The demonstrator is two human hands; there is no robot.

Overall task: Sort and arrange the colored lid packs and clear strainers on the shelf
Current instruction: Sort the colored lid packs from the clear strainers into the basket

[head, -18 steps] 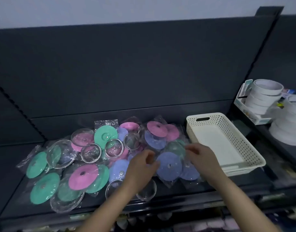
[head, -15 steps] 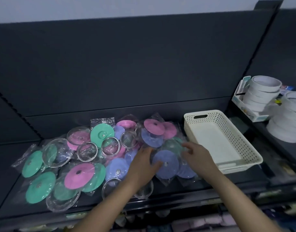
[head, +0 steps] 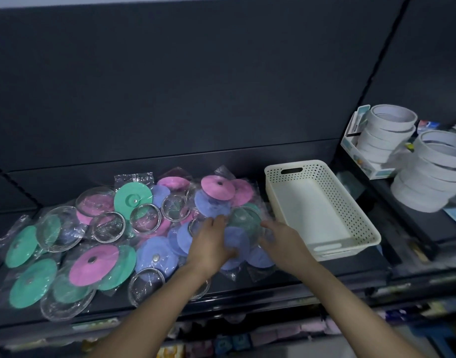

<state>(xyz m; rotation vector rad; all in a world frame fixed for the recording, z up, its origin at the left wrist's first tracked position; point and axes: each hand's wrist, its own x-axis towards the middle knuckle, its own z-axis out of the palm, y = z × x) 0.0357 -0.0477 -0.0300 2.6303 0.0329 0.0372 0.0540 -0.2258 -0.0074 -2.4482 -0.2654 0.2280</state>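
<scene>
- Between my two hands lies the blue lid pack [head: 236, 240], flat on the shelf [head: 325, 276].
- Why both hands on one pack?
- It looks like a slippery bag with a few lids inside. One hand on each side should stop it from flopping. My left hand [head: 208, 245] is bent round its left side and holds it. My right hand [head: 282, 241] has its fingers at the right edge. It is blurry there, so I cannot tell if they pinch or only touch.
- What is the white thing?
- That's a basket [head: 365, 229], just to the right of my right hand. I guess it sits close so that sorted packs have a short trip.
- And the other side?
- Left of my left hand, pink lid packs [head: 94, 264], green lid packs [head: 32, 281] and clear strainers [head: 146, 218] lie all mixed up, some on top of others. I'd say the sorting has hardly begun.
- What could go wrong?
- The bags overlap. If I slide this one, it may drag a neighbour along. So I think it should go up first, then sideways.
</scene>
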